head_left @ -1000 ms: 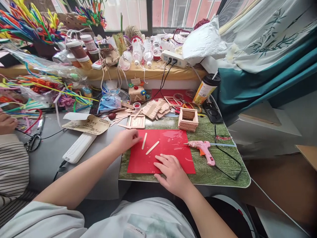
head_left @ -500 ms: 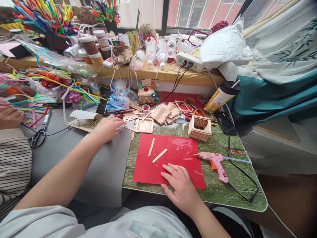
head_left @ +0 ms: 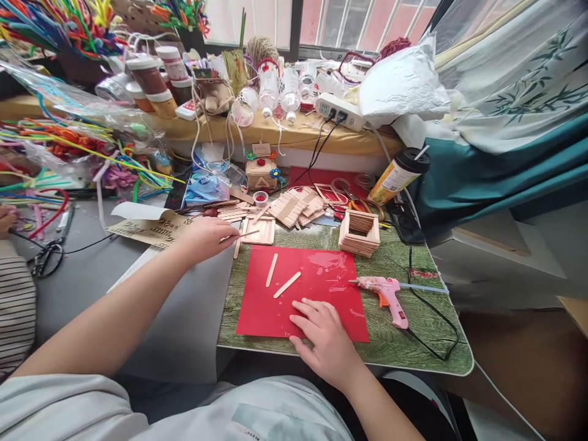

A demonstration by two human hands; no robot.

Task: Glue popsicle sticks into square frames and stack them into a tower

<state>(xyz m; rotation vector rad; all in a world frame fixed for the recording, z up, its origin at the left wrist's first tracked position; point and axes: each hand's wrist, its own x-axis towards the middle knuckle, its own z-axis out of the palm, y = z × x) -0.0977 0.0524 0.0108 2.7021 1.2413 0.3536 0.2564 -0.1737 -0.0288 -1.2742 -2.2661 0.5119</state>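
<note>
My left hand [head_left: 212,237] is closed on a wooden craft stick [head_left: 248,233], whose tip points right over a small square stick frame [head_left: 263,231]. Spread over the lower part of a red sheet [head_left: 331,266], my right hand [head_left: 323,335] lies flat and holds nothing. Two other craft sticks rest apart on the sheet: one nearly upright [head_left: 272,270], the other slanted [head_left: 287,285]. A pink hot glue gun [head_left: 388,297] lies on its side at the sheet's right edge. Behind it stands an open square box of stacked sticks [head_left: 359,233].
Piled sticks [head_left: 289,208] lie behind the red sheet, near a decorated stick box [head_left: 261,174]. A drink cup [head_left: 399,176] leans at the back right. Black scissors [head_left: 49,256] lie at left, close to another person's striped sleeve [head_left: 17,300]. The glue gun's cord [head_left: 434,352] loops rightward.
My left hand has lifted a craft stick away from beside the pile and moved slightly right. My right hand stays on the sheet. The whole view has shifted a little.
</note>
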